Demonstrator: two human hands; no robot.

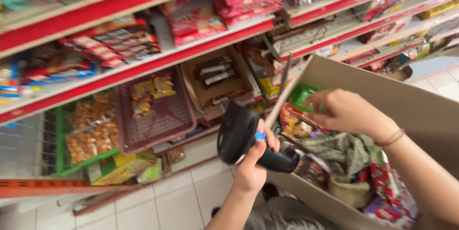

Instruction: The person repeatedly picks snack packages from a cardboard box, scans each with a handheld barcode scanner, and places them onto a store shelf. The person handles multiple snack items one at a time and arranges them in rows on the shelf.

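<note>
Your left hand [251, 165] raised, grip closed around black handheld scanner [244, 139]. Your right hand [342, 111] reaches into cardboard box [411, 101], fingers pinching green packet [302, 97] among snack packs.

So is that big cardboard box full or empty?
Full. The cardboard box is open on top and packed with colourful snack packets; the right hand reaches in onto a green packet.

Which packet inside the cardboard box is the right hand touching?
The right hand touches the green packet at the box's far end; the other packets nearby are red.
</note>
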